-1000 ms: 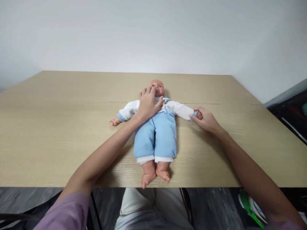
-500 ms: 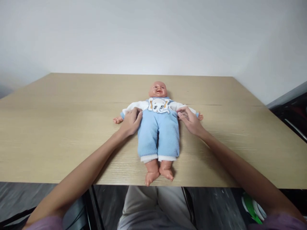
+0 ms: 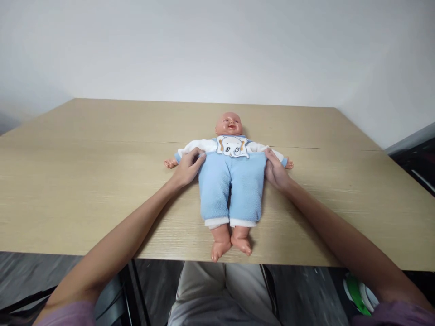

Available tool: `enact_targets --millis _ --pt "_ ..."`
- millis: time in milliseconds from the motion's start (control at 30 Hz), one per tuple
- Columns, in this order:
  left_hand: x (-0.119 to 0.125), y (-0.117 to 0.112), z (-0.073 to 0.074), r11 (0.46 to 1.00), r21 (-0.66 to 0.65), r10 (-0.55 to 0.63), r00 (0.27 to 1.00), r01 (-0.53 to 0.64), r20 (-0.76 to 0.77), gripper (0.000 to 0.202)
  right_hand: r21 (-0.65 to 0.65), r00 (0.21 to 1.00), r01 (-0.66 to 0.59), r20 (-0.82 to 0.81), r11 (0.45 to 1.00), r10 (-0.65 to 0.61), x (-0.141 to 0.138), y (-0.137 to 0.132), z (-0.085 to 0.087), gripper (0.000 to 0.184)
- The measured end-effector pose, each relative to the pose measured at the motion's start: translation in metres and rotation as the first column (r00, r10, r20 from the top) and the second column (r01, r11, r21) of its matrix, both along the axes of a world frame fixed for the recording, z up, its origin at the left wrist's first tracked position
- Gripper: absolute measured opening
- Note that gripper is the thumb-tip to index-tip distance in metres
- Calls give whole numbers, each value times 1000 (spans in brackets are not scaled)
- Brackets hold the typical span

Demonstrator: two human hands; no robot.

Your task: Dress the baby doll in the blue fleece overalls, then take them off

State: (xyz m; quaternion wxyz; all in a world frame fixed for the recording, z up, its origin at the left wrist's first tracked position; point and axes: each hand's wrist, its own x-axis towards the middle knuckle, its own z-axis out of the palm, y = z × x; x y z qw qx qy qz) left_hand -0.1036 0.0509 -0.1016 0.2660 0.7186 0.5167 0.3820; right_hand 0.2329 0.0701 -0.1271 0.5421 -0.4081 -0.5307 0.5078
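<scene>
A baby doll [image 3: 229,124] lies on its back on the wooden table [image 3: 102,181], head toward the wall and bare feet by the near edge. It wears a white top with an elephant patch [image 3: 233,146] and light blue fleece pants [image 3: 215,185] with white cuffs. My left hand [image 3: 190,167] pinches the pants' waistband at its left end, thumb on top. At the right end, my right hand [image 3: 276,170] grips the waistband, fingers partly hidden by the cloth. Between them the waistband is pulled out wide. The doll's arms stretch out sideways beyond my hands.
A pale wall [image 3: 217,50] rises behind the table. Dark objects [image 3: 414,163] stand beyond the table's right side. Below the near edge are my legs, a chair part at left, and a green and white round object [image 3: 360,294] on the right.
My right hand has closed on the waistband and drawn it outward to the right, widening the pants' top. My left hand stays at its side. The view has shifted slightly.
</scene>
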Motion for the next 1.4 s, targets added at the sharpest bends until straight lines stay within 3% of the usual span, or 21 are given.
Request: enact_targets --millis 200,400,500,600,667,733,900,1000,1133,1267,1333,1400 --pt "2 0 -2 999 44 19 997 -15 -73 34 -21 998 25 61 999 -24 4 2 5 65" --pt "3 1 -2 996 85 34 993 -25 -109 33 203 943 4 325 979 -71 4 -3 3 56" --pt "3 3 -5 993 119 38 987 -19 -155 33 345 838 -23 519 938 -171 12 -12 1 34" --pt "4 8 -9 989 145 53 977 -24 -205 33 486 635 -87 700 870 -327 31 -22 3 21" --pt "5 11 -12 988 155 60 974 -26 -218 32 541 505 -98 750 836 -426 47 -27 4 24" --pt "6 14 -13 986 168 60 976 -24 -209 29 580 429 -84 755 810 -496 65 -29 3 31" --pt "16 16 3 960 260 146 979 -106 -140 16 571 361 -116 787 813 -501 100 -18 -7 61" --pt "37 20 23 936 346 120 982 -62 -149 17 544 371 -115 800 831 -472 108 -9 -13 63" --pt "86 33 45 896 381 -112 945 230 -307 26 588 447 -40 734 808 -512 106 -9 -7 50" --pt "139 53 51 811 277 -320 787 515 -528 52 574 613 128 596 809 -520 94 -21 9 55" --pt "159 62 49 806 197 -355 722 558 -594 68 527 707 204 504 825 -497 86 -27 14 60" --pt "171 67 47 831 153 -336 702 535 -628 77 458 805 219 414 862 -424 77 -30 15 66"
